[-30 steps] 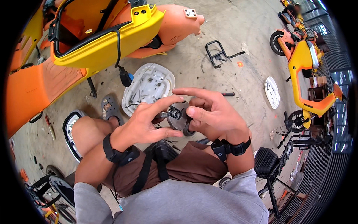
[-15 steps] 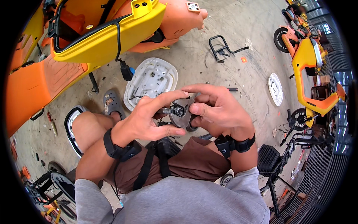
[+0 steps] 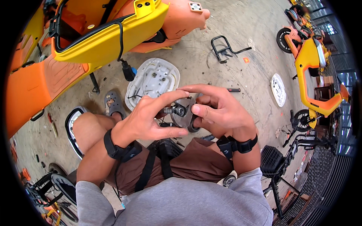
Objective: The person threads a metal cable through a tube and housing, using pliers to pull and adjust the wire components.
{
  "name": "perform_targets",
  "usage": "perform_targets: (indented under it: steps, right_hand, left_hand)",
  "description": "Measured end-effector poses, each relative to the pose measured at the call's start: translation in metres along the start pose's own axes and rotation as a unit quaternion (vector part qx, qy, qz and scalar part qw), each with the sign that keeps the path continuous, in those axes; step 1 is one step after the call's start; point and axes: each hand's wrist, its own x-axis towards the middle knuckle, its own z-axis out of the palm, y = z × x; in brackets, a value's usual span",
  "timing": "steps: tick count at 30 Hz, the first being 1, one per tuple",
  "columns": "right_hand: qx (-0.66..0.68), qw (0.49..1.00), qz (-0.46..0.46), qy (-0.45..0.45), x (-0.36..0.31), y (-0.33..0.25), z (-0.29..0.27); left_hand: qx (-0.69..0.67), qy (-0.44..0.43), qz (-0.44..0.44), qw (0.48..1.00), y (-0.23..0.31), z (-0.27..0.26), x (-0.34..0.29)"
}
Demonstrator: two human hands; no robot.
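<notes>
Between my hands, above my lap, is a metal part made of a grey curved plate [image 3: 181, 119] and a short dark cylinder [image 3: 178, 110] with a ringed, hollow end. My left hand [image 3: 145, 115] curls around it, index finger over the top and thumb below. On the other side my right hand [image 3: 218, 109] pinches the plate's edge between thumb and fingers. Whether plate and cylinder are joined cannot be told. My left fingers hide part of the cylinder's back end.
Beyond my hands a white plastic tray-like cover [image 3: 169, 71] lies on the concrete with small hardware in it. A yellow and orange scooter [image 3: 75, 56] stands at left. A black bent-tube frame [image 3: 226, 49], a white panel [image 3: 278, 90] and another scooter [image 3: 301, 67] are to the right.
The metal part has tilted very slightly between my fingers, and my right fingers have shifted a little on the plate. Both hands keep their hold.
</notes>
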Motion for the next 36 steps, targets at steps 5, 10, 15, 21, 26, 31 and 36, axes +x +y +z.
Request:
perform_targets:
  steps: [5,10,15,21,26,31,36]
  right_hand:
    - [0.018,0.999,0.001,0.035,0.002,0.003,0.004]
    - [-0.010,1.000,-0.016,0.018,-0.001,-0.004,-0.001]
    - [-0.026,0.998,-0.051,0.024,-0.001,-0.002,-0.004]
    - [-0.031,0.996,-0.074,0.047,-0.001,0.001,-0.004]
    - [0.073,0.991,-0.085,0.071,-0.015,-0.019,-0.002]
    - [-0.077,0.990,-0.086,0.077,-0.002,-0.013,-0.016]
    - [-0.100,0.991,-0.040,0.081,0.003,-0.008,-0.004]
  left_hand:
    - [-0.012,-0.019,-0.059,0.998,0.000,-0.002,-0.001]
    - [-0.034,0.016,-0.077,0.996,0.000,0.003,0.001]
    - [-0.031,0.019,-0.063,0.997,-0.001,0.006,0.006]
    - [-0.029,0.012,-0.094,0.995,-0.006,0.013,0.008]
    - [0.027,0.052,-0.084,0.995,-0.017,0.020,0.003]
    - [-0.052,0.034,-0.174,0.983,-0.026,0.025,0.000]
    - [-0.046,0.059,-0.200,0.977,-0.014,0.015,0.000]
